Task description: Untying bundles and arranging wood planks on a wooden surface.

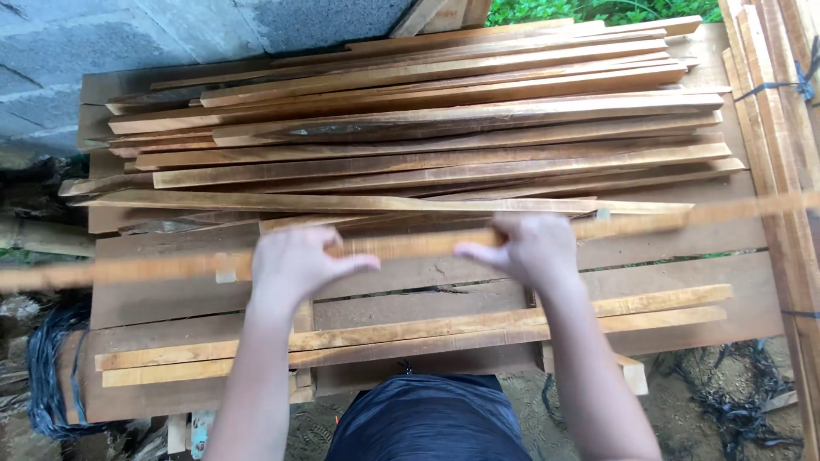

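Both of my hands grip one long thin wooden slat (418, 245), held crosswise above the bench and blurred with motion. My left hand (295, 265) closes around it left of centre, and my right hand (530, 248) closes around it right of centre. The slat runs from the far left edge up to the right edge, slightly tilted. Beyond it lies a big pile of similar slats (427, 128) stacked lengthwise. Below my hands, two slats (410, 333) rest side by side on the wide planks (675, 256) of the bench.
A grey block wall (102, 34) stands at the back left. Bundled strapped boards (781, 128) run along the right side. Black plastic strapping (47, 376) lies on the ground at left, and more strapping (735, 401) at right. Green plants (598, 8) show at the top.
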